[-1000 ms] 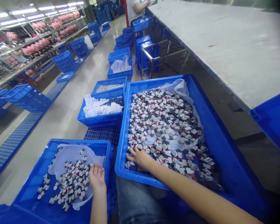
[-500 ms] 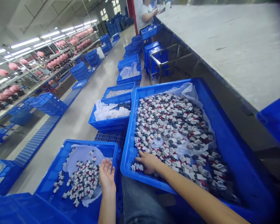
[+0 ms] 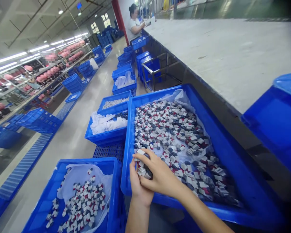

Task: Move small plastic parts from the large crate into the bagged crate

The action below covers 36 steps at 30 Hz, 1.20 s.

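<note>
My left hand [image 3: 141, 189] and my right hand [image 3: 157, 170] are cupped together around a clump of small white, dark and red plastic pieces [image 3: 143, 170]. Both hands are over the near left corner of the large blue crate [image 3: 184, 207]. That crate holds a spread of the same pieces [image 3: 169, 124] on a clear plastic liner. To the left, a smaller blue crate [image 3: 115, 191] holds a looser pile of them [image 3: 86, 202] on a plastic sheet [image 3: 70, 181]. The palms and some fingertips are hidden by the clump.
A pale worktable [image 3: 223, 58] runs along the right, with a blue bin [image 3: 274, 113] beside it. Blue crates with white bags [image 3: 106, 123] line up ahead. A person [image 3: 134, 26] sits at the far end of the table. A roller conveyor [image 3: 26, 174] lies left.
My left hand has moved right from over the smaller crate to meet my right hand. Pieces are now gathered between both hands. The view has shifted slightly.
</note>
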Tool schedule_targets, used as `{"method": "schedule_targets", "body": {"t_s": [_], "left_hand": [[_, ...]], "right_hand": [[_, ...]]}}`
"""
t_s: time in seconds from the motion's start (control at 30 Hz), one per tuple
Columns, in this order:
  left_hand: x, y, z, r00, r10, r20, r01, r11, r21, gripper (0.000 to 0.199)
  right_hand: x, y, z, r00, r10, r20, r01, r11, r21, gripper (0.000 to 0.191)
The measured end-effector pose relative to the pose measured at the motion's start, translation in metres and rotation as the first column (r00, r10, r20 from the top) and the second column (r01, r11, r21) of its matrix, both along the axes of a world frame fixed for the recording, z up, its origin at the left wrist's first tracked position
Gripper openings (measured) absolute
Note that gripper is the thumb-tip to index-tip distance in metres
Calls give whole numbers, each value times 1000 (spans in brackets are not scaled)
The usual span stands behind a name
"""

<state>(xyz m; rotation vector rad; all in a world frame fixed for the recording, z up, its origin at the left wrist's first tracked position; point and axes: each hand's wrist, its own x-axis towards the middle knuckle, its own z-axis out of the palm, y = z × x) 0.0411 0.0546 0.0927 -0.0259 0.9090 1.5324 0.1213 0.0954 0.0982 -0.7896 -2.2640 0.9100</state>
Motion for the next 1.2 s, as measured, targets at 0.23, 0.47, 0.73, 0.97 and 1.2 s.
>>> {"method": "schedule_targets", "body": {"t_s": [0.23, 0.47, 0.73, 0.97, 1.2], "left_hand": [[1, -1, 10, 946, 23, 324, -50, 996, 76, 31], [13, 0, 23, 886, 77, 457, -122, 990, 69, 23], [10, -2, 30, 873, 129, 471, -196, 976, 97, 29], [10, -4, 40, 872, 132, 472, -206, 972, 109, 30], [17, -6, 41, 889, 142, 436, -185, 981, 59, 29]], "right_hand": [[15, -2, -1, 980, -135, -144, 138, 990, 7, 58], [9, -17, -17, 766, -460, -449, 334, 882, -334, 37], [25, -18, -19, 882, -233, -410, 256, 967, 3, 32], [28, -16, -7, 848, -309, -431, 348, 938, 11, 15], [26, -21, 2, 761, -456, -461, 437, 886, -155, 28]]}}
